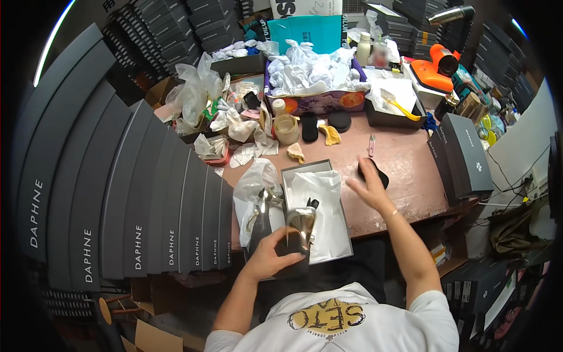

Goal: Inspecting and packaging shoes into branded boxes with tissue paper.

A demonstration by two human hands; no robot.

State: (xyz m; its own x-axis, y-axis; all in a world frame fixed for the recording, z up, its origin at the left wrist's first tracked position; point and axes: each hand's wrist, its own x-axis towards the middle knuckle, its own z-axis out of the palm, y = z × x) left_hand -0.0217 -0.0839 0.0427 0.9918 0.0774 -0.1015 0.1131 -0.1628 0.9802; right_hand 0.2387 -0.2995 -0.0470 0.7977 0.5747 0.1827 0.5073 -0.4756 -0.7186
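My left hand (pixel 271 257) is closed around the dark heel end of a shiny metallic shoe (pixel 301 222), which it holds over a grey shoe box (pixel 347 237). White tissue paper (pixel 326 218) lines that box. Left of it, a second metallic shoe (pixel 267 199) lies on a clear plastic bag (pixel 255 176). My right hand (pixel 373 190) is to the right of the box, its fingers stretched out beside a black oval pad (pixel 382 177) on the table. The hand partly covers the pad.
Tall stacked grey shoe boxes (pixel 117 193) wall off the left. At the back stand a carton of crumpled paper (pixel 316 70), a glass jar (pixel 286 129) and an orange device (pixel 434 73). A small pink-handled tool (pixel 372 145) lies beyond my right hand. More boxes (pixel 463 158) stand right.
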